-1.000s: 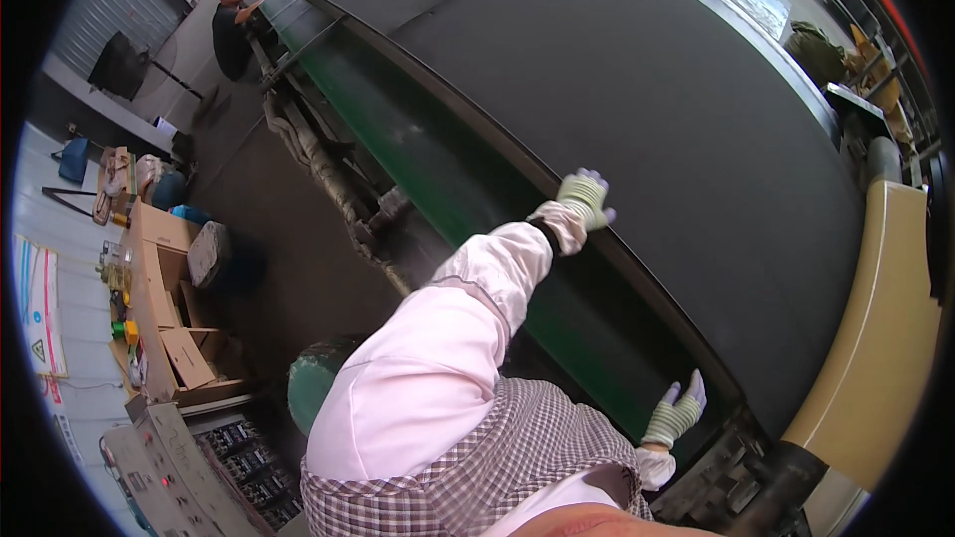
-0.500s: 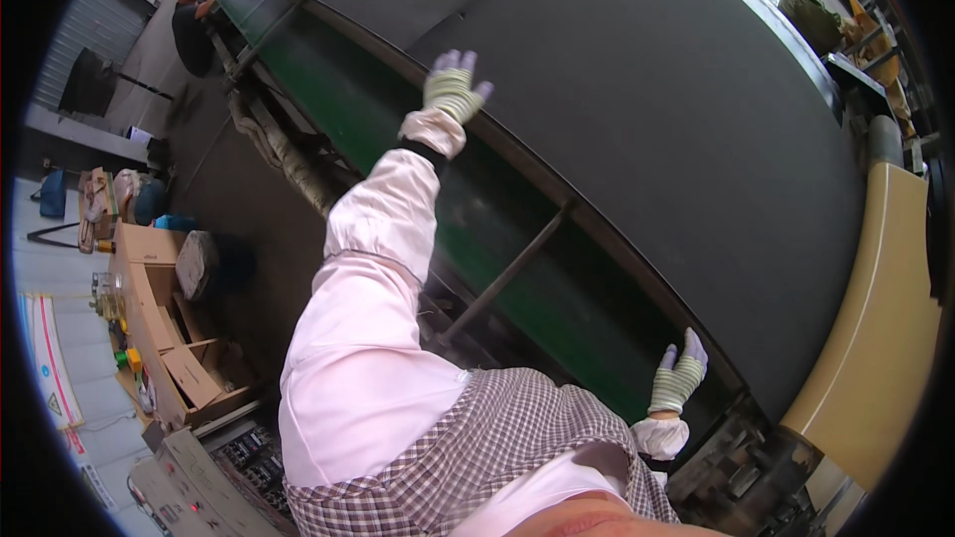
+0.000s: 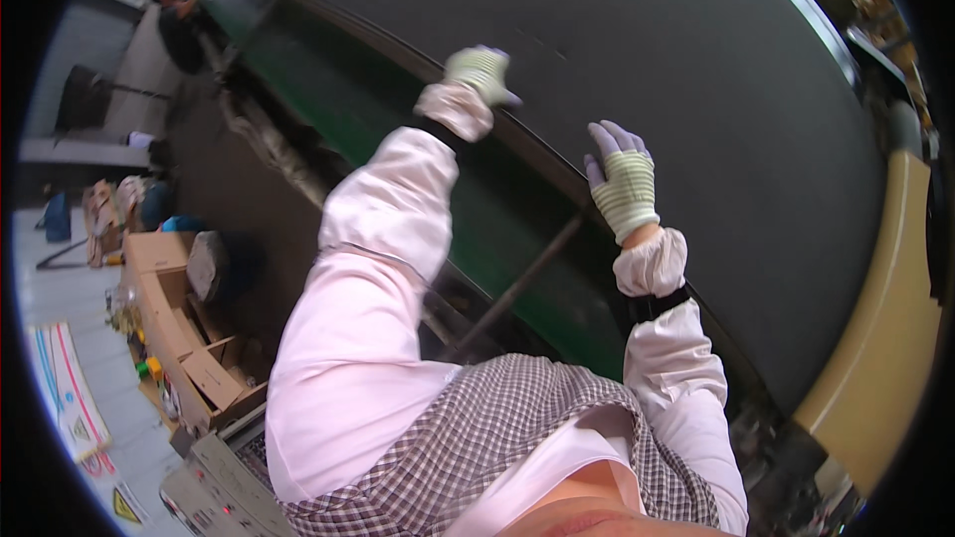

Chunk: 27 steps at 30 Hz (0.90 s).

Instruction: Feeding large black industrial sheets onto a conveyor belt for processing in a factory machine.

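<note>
A broad dark grey sheet is spread beneath and beyond the left hand and the right hand, its near edge being crossed by both. Below that edge, nearer than the left hand, a long green surface is exposed. To the right of the right hand, a yellow roll is set beside the sheet. Between and below the hands, the green surface is spanned by a slender bar, presumably as a brace. The right hand is held flat with fingers extended and nothing grasped, a posture suited to guiding or steadying a flat surface; contact cannot be confirmed. The left hand is poised at the edge, blurred; how far its fingers are opened cannot be told, and no held object is seen. The sheet appears matt, smooth and flexible; the green surface, faintly glossy; the roll, smooth and curved, though bending is added by the lens. Both hands are covered by ribbed knit gloves, pale green with lilac fingertips.
</note>
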Tool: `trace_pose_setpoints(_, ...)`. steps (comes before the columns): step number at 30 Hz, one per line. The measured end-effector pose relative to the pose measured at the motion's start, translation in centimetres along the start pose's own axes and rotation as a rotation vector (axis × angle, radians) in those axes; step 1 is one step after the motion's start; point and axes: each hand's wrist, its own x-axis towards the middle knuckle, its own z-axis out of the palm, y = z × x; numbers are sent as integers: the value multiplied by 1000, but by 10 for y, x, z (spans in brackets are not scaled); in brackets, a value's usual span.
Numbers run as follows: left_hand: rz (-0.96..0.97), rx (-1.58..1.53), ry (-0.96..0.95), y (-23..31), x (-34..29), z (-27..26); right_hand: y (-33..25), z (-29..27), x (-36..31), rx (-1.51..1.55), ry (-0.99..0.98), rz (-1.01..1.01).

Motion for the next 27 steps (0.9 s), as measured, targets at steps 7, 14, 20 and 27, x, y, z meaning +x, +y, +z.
trace_pose_setpoints(7,304,-196,-88,93,-12,49,52,75,3,-142,-313,435)
trace_pose_setpoints(14,-159,-164,292,-41,34,46,73,26,-92,-162,-271,491)
trace_pose_setpoints(20,70,-118,308,-88,26,52,69,23,-93,-181,-278,559)
trace_pose_setpoints(27,176,36,163,-96,42,34,61,45,-79,-182,-267,816)
